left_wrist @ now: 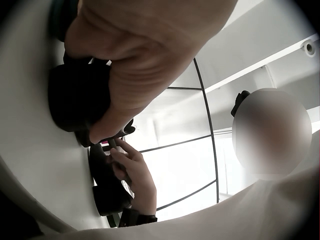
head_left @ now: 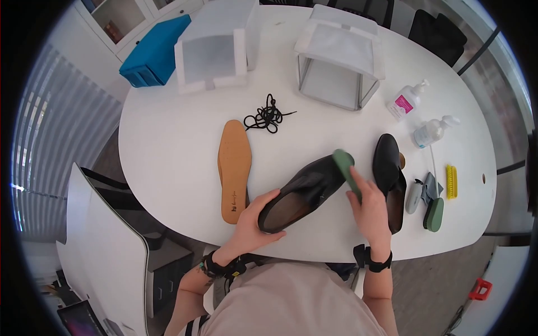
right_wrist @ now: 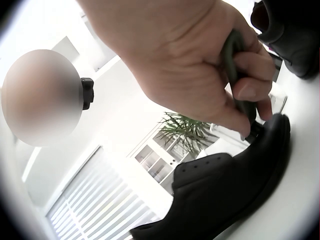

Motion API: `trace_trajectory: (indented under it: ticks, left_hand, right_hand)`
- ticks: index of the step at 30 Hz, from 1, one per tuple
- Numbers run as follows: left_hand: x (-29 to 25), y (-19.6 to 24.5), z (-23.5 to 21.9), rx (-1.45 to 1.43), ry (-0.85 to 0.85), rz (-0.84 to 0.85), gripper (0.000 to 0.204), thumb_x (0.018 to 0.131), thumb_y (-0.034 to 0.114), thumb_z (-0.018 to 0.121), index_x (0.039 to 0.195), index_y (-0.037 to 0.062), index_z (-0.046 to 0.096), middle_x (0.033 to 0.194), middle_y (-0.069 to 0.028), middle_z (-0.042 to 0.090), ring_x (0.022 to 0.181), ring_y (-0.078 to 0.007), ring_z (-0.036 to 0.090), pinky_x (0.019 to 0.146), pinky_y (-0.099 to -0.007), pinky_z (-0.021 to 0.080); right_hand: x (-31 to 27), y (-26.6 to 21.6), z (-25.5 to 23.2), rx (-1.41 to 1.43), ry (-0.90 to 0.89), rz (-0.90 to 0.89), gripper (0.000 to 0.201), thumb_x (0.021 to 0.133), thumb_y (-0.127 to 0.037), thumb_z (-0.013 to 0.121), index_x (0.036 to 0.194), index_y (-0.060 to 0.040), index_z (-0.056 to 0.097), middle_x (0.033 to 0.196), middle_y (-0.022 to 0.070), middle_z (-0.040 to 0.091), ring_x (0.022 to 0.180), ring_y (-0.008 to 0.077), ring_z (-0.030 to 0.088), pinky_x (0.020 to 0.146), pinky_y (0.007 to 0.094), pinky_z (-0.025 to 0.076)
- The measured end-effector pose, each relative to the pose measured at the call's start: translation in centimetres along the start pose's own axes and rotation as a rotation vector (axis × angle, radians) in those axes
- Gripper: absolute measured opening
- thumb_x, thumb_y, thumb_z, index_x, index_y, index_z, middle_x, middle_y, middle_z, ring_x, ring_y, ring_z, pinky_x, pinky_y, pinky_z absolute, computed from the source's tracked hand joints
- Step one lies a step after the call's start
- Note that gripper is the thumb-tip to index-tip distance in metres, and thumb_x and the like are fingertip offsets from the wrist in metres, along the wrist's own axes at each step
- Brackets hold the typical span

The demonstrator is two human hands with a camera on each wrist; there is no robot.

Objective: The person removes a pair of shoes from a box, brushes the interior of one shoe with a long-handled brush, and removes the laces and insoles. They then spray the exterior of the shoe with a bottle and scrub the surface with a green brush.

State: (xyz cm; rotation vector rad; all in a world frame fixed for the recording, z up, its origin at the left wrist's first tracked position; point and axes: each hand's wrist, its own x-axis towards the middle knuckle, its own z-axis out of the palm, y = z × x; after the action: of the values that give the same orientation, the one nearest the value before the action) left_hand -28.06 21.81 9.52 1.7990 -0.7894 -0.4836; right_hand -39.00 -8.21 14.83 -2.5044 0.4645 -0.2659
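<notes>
A black leather shoe [head_left: 314, 182] without laces lies slantwise near the table's front edge, its toe pointing to the back right. My left hand [head_left: 246, 231] grips it around the heel, thumb on one side and fingers on the other. With my right hand [head_left: 371, 210] I hold a green brush [head_left: 343, 165] whose head is at the shoe's toe. In the right wrist view the dark bristles [right_wrist: 256, 131] meet the toe leather. Just right of that hand lies the other black shoe [head_left: 386, 159]. Tan insoles [head_left: 234, 162] lie left of the held shoe.
Black laces [head_left: 268, 119] lie bunched behind the shoe. Two clear-fronted boxes [head_left: 246, 50] [head_left: 336, 33] and a blue case [head_left: 157, 50] stand at the back. On the right are two pump bottles [head_left: 404, 102], a second green brush [head_left: 434, 215], a yellow brush [head_left: 451, 182] and a grey cloth [head_left: 430, 187].
</notes>
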Motion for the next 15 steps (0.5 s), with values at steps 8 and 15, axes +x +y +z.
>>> trace_trajectory:
  ticks: [8, 15]
  left_hand:
    - [0.5, -0.8, -0.6, -0.121, -0.04, -0.031, 0.108, 0.077, 0.007, 0.094, 0.169, 0.0066, 0.037, 0.165, -0.0156, 0.051, 0.153, -0.0285, 0.051, 0.126, -0.0405, 0.042]
    - [1.1, -1.0, -1.3, -0.14, -0.237, -0.081, 0.112, 0.076, 0.011, 0.098, 0.167, 0.0061, 0.033, 0.163, -0.0149, 0.045, 0.156, -0.0276, 0.044, 0.129, -0.0408, 0.036]
  right_hand:
    - [0.1, 1.4, 0.4, -0.085, 0.083, 0.049, 0.061, 0.099, -0.006, 0.072, 0.158, -0.0152, 0.059, 0.093, 0.023, 0.065, 0.085, 0.0452, 0.068, 0.076, 0.0536, 0.054]
    - [-0.2, 0.5, -1.0, -0.087, 0.041, 0.061, 0.058, 0.098, -0.007, 0.073, 0.155, -0.0146, 0.063, 0.093, 0.0219, 0.065, 0.087, 0.0443, 0.069, 0.077, 0.0528, 0.054]
